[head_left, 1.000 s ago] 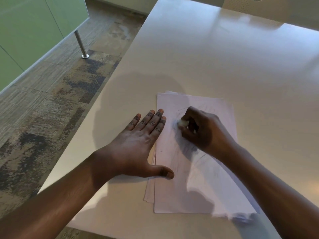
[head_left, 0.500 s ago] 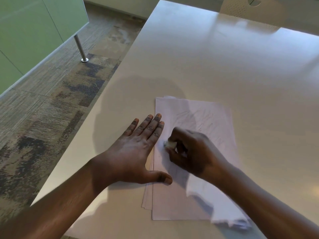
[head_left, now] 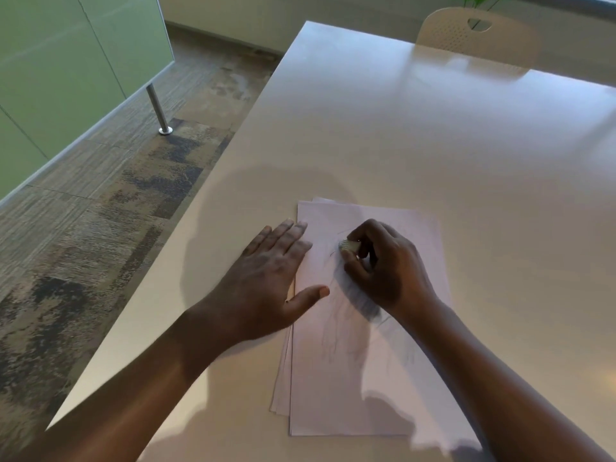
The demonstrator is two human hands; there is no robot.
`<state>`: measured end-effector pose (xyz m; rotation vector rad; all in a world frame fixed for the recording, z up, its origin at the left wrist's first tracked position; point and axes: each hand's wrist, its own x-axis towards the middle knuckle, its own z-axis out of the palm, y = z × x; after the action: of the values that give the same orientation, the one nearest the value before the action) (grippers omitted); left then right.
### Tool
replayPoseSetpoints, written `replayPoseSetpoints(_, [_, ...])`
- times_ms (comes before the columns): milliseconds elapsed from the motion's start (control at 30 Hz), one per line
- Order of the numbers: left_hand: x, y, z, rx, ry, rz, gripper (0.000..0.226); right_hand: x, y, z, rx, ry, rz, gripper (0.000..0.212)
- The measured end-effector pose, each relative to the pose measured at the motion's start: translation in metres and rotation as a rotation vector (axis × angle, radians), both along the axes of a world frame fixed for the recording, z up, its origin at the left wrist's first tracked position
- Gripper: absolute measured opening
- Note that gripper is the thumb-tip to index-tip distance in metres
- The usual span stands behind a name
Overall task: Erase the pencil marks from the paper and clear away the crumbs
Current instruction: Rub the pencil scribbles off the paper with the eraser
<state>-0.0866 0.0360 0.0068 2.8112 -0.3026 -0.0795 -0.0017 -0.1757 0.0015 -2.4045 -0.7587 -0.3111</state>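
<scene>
A small stack of white paper (head_left: 346, 371) lies on the pale table (head_left: 433, 135), with faint pencil marks on the top sheet. My right hand (head_left: 383, 268) is closed around a small white eraser (head_left: 348, 245) and presses it onto the upper part of the sheet. My left hand (head_left: 270, 278) lies flat, fingers spread, on the left edge of the stack, thumb on the paper. I cannot make out any crumbs.
The table's left edge runs diagonally beside my left arm, with patterned carpet (head_left: 100, 228) below. A green panel on a metal leg (head_left: 156, 108) stands at the left. A beige chair (head_left: 473, 28) sits at the table's far side.
My right hand has rubbed the eraser down toward me and back up the sheet. My left hand has stayed flat on the paper's left edge. The camera has tilted up a little.
</scene>
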Motion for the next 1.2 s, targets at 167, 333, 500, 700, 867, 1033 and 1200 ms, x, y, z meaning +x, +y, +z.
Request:
replayPoseSetpoints(167, [0.01, 0.0, -0.01, 0.165, 0.038, -0.021, 0.111, -0.012, -0.001, 0.007, 0.0, 0.044, 0.153, 0.019])
replayPoseSetpoints(333, [0.01, -0.001, -0.009, 0.179, 0.061, -0.02, 0.116, -0.004, 0.0, 0.009, -0.052, 0.088, 0.291, 0.018])
replayPoseSetpoints(500, [0.007, -0.003, -0.006, 0.228, 0.101, -0.007, 0.106, 0.019, -0.001, 0.02, -0.065, 0.083, 0.238, 0.011])
replayPoseSetpoints(700, [0.008, -0.004, -0.005, 0.234, 0.121, -0.005, 0.106, 0.017, 0.002, 0.022, -0.075, 0.162, 0.325, 0.014])
replayPoseSetpoints(867, [0.008, -0.004, -0.007, 0.216, 0.105, -0.001, 0.105, 0.016, 0.008, 0.021, -0.061, 0.142, 0.304, 0.014])
replayPoseSetpoints(1033, [0.008, -0.003, -0.01, 0.201, 0.085, 0.002, 0.104, 0.003, 0.013, 0.017, -0.073, 0.171, 0.352, 0.014])
replayPoseSetpoints(1200, [0.008, -0.002, -0.01, 0.19, 0.087, 0.004, 0.104, 0.025, 0.016, 0.026, -0.102, 0.111, 0.203, 0.018])
